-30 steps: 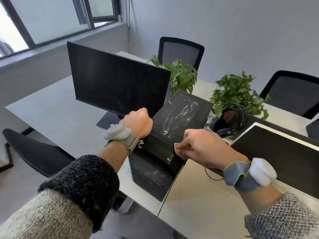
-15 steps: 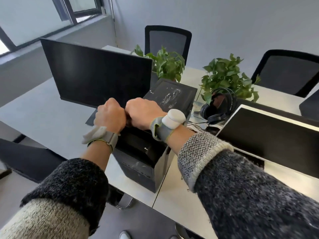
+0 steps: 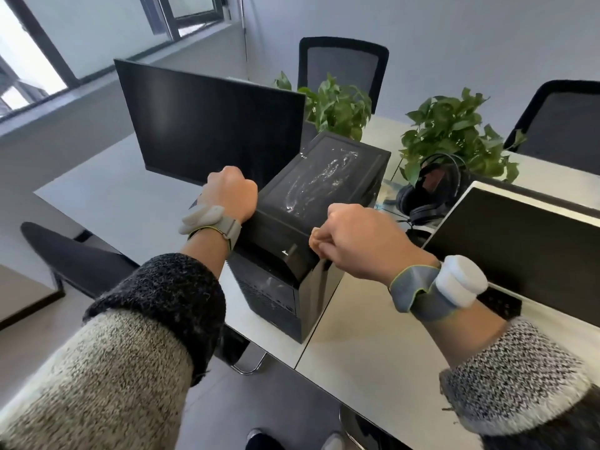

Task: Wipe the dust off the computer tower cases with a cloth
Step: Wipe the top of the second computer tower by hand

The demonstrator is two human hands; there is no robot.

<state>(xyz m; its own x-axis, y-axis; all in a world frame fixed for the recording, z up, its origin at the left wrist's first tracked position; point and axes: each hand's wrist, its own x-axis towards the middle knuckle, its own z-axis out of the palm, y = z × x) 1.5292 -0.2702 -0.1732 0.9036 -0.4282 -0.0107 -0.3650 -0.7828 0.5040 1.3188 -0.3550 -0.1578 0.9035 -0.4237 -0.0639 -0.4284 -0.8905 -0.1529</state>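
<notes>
Bright, soft daylight; warped wide-angle edges

A pale grey wall (image 3: 454, 34) runs behind, bare and evenly lit. At the upper left, a dark-framed window (image 3: 35, 50) lets in bright daylight (the view outside is washed out). A white bench (image 3: 107, 193) fills the middle. A black mesh chair (image 3: 341, 69) stands at its far side, a second chair (image 3: 565, 125) at the far right, a third chair (image 3: 74, 254) at the near left. The floor (image 3: 26, 349) is grey.
</notes>
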